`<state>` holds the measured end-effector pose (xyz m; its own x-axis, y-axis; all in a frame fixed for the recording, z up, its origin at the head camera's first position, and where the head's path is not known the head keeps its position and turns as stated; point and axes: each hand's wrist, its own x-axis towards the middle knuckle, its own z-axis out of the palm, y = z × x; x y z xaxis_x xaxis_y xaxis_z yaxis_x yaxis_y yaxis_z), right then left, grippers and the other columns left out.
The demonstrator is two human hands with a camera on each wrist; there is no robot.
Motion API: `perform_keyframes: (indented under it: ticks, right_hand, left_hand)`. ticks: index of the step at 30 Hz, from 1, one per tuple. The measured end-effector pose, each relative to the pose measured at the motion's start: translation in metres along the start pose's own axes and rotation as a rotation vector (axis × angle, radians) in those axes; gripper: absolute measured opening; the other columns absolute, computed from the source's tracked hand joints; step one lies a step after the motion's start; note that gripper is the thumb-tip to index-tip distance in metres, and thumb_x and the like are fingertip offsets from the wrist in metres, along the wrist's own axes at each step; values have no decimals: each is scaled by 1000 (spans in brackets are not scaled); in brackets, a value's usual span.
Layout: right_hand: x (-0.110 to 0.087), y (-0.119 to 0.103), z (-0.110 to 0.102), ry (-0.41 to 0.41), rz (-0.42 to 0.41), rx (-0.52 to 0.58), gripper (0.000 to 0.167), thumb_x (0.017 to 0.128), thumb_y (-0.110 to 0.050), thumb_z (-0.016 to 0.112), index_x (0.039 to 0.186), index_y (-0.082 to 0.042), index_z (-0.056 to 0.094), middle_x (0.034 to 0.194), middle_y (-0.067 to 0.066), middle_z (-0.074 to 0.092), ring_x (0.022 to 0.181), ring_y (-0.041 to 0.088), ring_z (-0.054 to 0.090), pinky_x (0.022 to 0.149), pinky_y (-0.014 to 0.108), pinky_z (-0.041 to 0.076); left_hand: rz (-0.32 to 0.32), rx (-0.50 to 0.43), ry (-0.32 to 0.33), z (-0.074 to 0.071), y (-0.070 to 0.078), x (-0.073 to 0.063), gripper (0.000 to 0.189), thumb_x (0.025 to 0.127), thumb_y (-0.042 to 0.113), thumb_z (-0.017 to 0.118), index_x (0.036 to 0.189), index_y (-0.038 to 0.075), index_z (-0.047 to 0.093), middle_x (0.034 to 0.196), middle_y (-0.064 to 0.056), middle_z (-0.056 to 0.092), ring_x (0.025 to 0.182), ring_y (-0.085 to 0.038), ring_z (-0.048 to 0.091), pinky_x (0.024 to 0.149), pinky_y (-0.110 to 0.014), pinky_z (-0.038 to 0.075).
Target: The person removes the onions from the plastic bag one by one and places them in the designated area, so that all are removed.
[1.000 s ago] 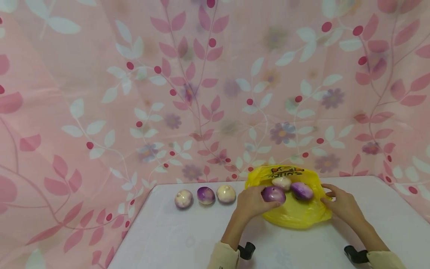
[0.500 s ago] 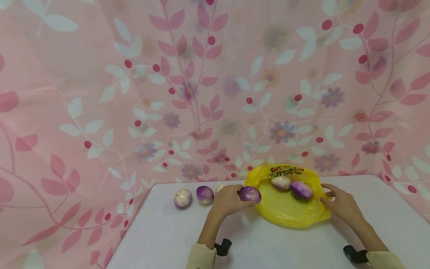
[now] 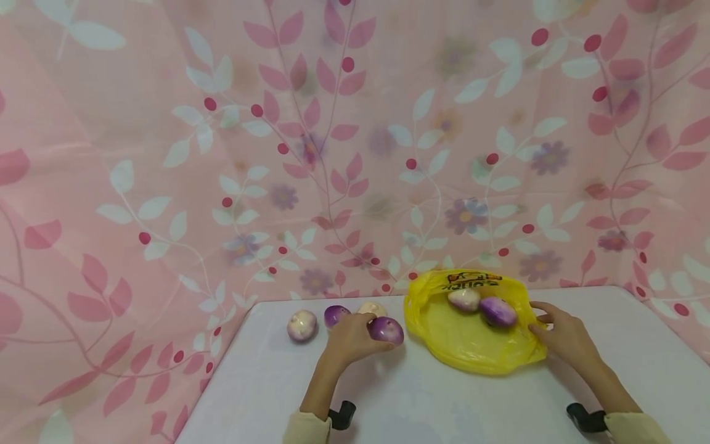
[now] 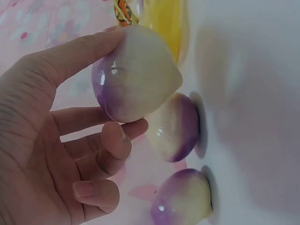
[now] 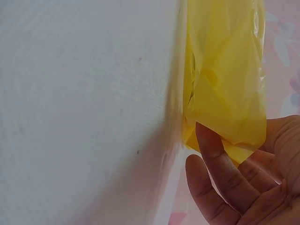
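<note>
My left hand holds a glossy purple-and-white turnip between thumb and fingers. In the left wrist view that turnip shows its pale pointed end toward the table, slightly off it. Beyond the hand stand a pale turnip and a purple one, partly covered by it; another pale turnip sits at the left. A yellow plastic bag lies with its mouth spread, and two turnips are visible inside. With thumb and fingers, my right hand pinches the bag's right edge, also seen from the right wrist.
The white table runs up to a pink floral curtain behind it. A black strap piece sits at the left wrist, and a similar black piece at the right.
The left hand has carried the purple turnip out of the bag's mouth and leftward to beside the row. My right hand has stayed at the bag's edge.
</note>
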<state>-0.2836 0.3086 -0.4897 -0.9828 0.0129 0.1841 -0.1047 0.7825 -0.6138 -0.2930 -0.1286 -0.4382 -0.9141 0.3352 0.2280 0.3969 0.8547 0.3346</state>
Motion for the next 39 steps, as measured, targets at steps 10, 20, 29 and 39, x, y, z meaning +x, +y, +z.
perform_keyframes:
  ticks: [10,20,29,39]
  right_hand:
    - [1,1,0,-13,23,4,58,91,-20,68,138,5,44,113,36,59,95,48,58,68,47,56]
    - [0,0,-1,-24,29,15,59,91,-20,68,138,5,44,114,37,58,95,48,58,70,47,57]
    - [-1,-3,-2,-24,36,9,58,91,-20,68,138,5,44,114,37,59,96,49,57,69,47,57]
    - [-1,-2,-1,-25,44,12,59,91,-20,67,139,5,43,115,37,58,96,49,57,70,48,56]
  left_hand:
    - [-37,25,-69,-6,-17,-8,57,67,57,82,101,13,70,85,5,66,73,-14,57,66,-35,51]
    - [-37,53,-85,-4,-30,-14,54,65,53,83,100,14,70,88,4,66,75,-16,57,71,-38,51]
    - [-42,37,-88,-4,-30,-17,61,65,54,84,111,15,71,96,1,70,82,-19,62,75,-41,52]
    - [-32,98,-108,-6,-23,-17,66,63,56,86,110,14,70,91,1,69,75,-17,59,67,-38,50]
